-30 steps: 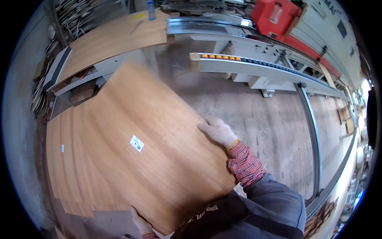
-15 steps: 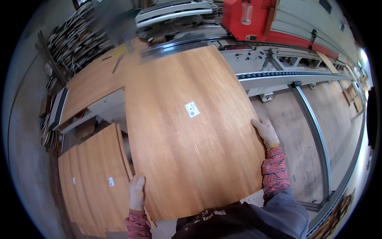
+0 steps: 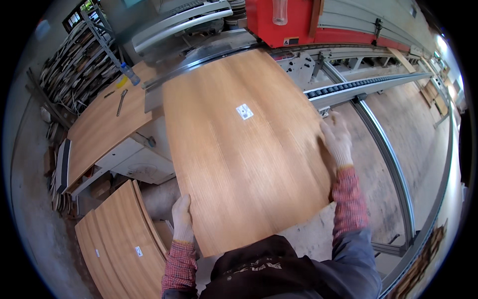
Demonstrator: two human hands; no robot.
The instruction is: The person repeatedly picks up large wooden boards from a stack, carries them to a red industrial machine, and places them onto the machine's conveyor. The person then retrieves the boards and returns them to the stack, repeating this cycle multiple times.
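Observation:
A large wooden panel (image 3: 244,149) with a small white sticker near its middle lies flat in front of me, its far end at the red machine (image 3: 318,20). My left hand (image 3: 182,219), in a pale glove, grips the panel's near left edge. My right hand (image 3: 336,138), also gloved, holds the panel's right edge. Both sleeves are red plaid.
A stack of similar wooden panels (image 3: 119,244) lies on the floor at lower left. A wooden worktable (image 3: 102,124) at left carries a plastic bottle (image 3: 129,74) and a tool. A roller conveyor rail (image 3: 363,87) runs to the right. Scrap strips pile at far left.
The panel was lifted off the floor stack, swung right and carried up to the machine. My left hand has come onto its near edge.

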